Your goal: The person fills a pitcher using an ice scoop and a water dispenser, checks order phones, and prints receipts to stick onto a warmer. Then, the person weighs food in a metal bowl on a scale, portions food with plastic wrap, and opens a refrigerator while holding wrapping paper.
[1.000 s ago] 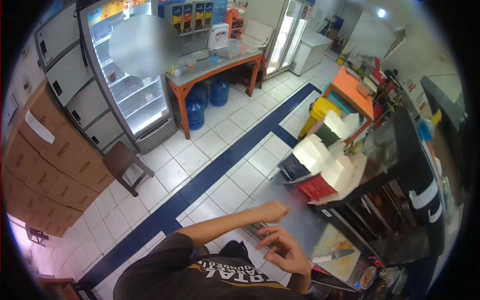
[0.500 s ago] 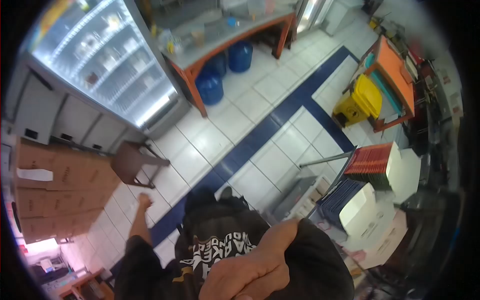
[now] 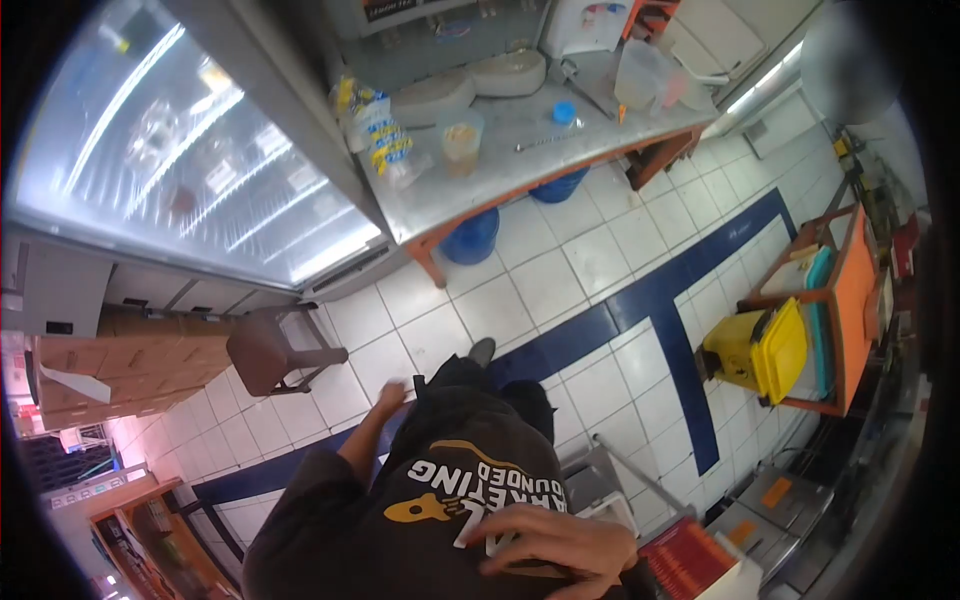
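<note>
My right hand (image 3: 565, 548) is in front of my dark shirt (image 3: 440, 500), fingers apart, with nothing in it. To the left, my left hand (image 3: 392, 396) hangs beside my leg above the tiled floor, small and smeared, so its fingers cannot be made out. Nearest to it is a brown stool (image 3: 270, 350). Just right of my right hand lies a stack of red folders or packets (image 3: 690, 560), partly cut off by the frame edge.
A lit glass-door fridge (image 3: 190, 150) stands at the upper left. Beside it is a metal-topped table (image 3: 500, 170) with a plastic cup (image 3: 462, 140) and blue buckets (image 3: 470, 238) below. Cardboard boxes (image 3: 150, 360) line the left; a yellow bin (image 3: 760, 345) stands right.
The view has moved forward and turned, so the table and fridge look nearer. The dark blue packets and white boxes at right have left view. My right hand's fingers have spread.
</note>
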Motion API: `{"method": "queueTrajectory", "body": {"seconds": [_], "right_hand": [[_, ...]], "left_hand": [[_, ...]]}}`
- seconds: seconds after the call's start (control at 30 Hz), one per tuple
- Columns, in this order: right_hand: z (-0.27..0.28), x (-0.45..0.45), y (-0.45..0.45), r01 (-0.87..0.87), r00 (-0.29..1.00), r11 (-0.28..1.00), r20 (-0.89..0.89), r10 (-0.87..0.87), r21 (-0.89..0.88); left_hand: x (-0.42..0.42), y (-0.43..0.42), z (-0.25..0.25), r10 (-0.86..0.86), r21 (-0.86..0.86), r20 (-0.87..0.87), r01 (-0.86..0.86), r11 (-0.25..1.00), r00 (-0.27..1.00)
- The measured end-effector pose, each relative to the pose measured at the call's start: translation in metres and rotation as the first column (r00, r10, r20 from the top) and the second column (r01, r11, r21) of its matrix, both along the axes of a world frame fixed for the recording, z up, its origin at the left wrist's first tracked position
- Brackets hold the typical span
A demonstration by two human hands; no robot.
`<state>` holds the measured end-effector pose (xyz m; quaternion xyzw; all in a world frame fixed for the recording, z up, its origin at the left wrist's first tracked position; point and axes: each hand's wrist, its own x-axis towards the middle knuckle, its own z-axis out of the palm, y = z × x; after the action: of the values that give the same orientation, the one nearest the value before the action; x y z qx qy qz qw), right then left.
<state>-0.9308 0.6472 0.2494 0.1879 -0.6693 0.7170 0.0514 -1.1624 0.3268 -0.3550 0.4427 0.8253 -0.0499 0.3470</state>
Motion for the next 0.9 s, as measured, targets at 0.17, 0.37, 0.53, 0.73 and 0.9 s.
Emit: {"method": "queueTrajectory", "body": {"seconds": [0.17,0.37,0.53,0.73,0.9], "right_hand": [[-0.044,-0.013,0.111,-0.197,0.942,0.977,0.260,0.211,-0.078],[-0.141,-0.034,0.271,-0.157,0.833,0.937,0.552,-0.043,0.311],[-0.199,-0.043,0.419,-0.080,0.472,0.869,0.786,-0.398,0.489],[-0.246,-0.038,0.597,0.039,0.429,0.147,0.117,-0.896,0.988],[-0.260,-0.039,0.747,0.017,0.303,0.283,0.265,-0.915,0.959]], "left_hand": [[-0.037,0.411,0.217,-0.056,0.487,0.626,-0.334,0.807,0.778],[-0.011,0.613,0.309,-0.271,0.632,0.480,-0.114,0.766,0.834],[0.001,0.691,0.298,-0.086,0.318,0.517,-0.098,0.943,0.852],[0.006,0.820,0.298,-0.140,0.554,0.604,-0.287,0.781,0.785],[-0.015,0.993,0.353,-0.066,0.765,0.439,-0.334,0.551,0.896]]}}
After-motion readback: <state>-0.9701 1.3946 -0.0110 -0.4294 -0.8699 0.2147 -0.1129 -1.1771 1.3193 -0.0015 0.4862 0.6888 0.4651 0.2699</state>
